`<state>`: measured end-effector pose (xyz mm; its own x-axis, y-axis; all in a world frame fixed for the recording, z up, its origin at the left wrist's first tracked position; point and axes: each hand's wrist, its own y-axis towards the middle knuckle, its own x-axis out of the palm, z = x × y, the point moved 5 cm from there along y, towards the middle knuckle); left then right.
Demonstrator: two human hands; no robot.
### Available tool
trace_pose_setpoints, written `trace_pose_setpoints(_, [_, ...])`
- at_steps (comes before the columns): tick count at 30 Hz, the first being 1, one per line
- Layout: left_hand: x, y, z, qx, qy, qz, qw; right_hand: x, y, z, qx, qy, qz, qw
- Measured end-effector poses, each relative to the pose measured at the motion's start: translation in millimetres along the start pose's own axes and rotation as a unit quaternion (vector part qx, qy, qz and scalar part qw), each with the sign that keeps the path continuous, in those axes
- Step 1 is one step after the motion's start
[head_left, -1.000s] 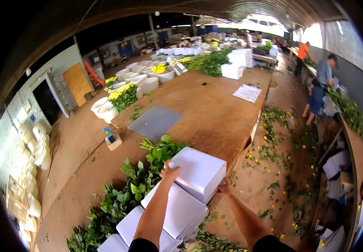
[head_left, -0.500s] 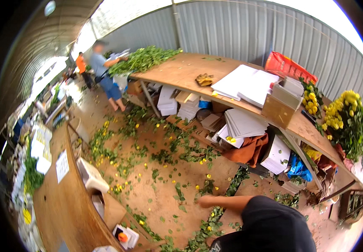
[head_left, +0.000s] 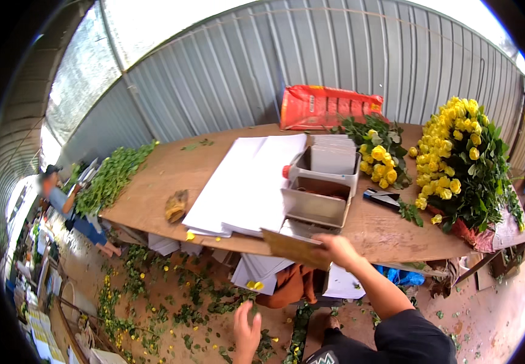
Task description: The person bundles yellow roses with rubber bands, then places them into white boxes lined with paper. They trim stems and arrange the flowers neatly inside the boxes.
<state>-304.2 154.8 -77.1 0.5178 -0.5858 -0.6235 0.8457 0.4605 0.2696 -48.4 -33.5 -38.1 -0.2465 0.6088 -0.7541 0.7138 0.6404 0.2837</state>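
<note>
My right hand (head_left: 340,250) reaches over the table's front edge, its fingers closed over the top rim of a brown box (head_left: 291,247). White cards stand inside that box, partly hidden by the rim and my fingers. Just behind it is a cut-open grey plastic container (head_left: 317,209) with a red cap, holding a stack of grey-white cards (head_left: 333,155). My left hand (head_left: 247,330) hangs low over the littered floor, fingers apart, holding nothing. Large white paper sheets (head_left: 244,182) lie left of the containers. A stapler (head_left: 384,199) rests to their right.
Bunches of yellow roses (head_left: 457,164) stand at the table's right end, smaller roses (head_left: 379,167) nearer. A red bag (head_left: 329,108) leans on the metal wall. Brown gloves (head_left: 176,206) lie left. Leafy stems (head_left: 114,179) cover the far end, where a person (head_left: 71,206) stands. Leaves and petals strew the floor.
My view has swung right and closer to the table. My right hand has risen from over the floor to the brown box. My left hand has come into view.
</note>
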Motion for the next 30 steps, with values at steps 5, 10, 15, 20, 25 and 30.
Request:
trace_pose_setpoints(5, [83.1, 158.3, 40.5, 0.111, -0.229, 0.004, 0.967, -17.0, -1.3, 23.0, -0.023, -0.048, -0.169, 0.984])
trace_pose_setpoints(10, [123.2, 171.7, 31.1, 0.038, -0.247, -0.045, 0.967, -101.7, 65.9, 56.8, -0.086, 0.093, -0.121, 0.985])
trace_pose_setpoints(15, [105.9, 196.1, 51.3, 0.08, -0.203, -0.122, 0.968, -138.9, 190.4, 172.5, 0.073, -0.241, 0.222, 0.942])
trace_pose_setpoints(20, [51.8, 249.6, -5.5, 0.153, 0.031, -0.152, 0.976, -103.1, 232.8, 209.4, 0.085, -0.269, 0.103, 0.954])
trace_pose_setpoints(25, [15.5, 319.4, -91.2, 0.089, 0.198, -0.129, 0.967, -124.3, 229.0, 198.0, 0.116, -0.272, 0.047, 0.954])
trace_pose_setpoints(30, [-4.2, 334.9, -212.3, 0.004, 0.419, -0.325, 0.848, -160.3, 228.7, 151.5, 0.166, -0.207, 0.098, 0.959])
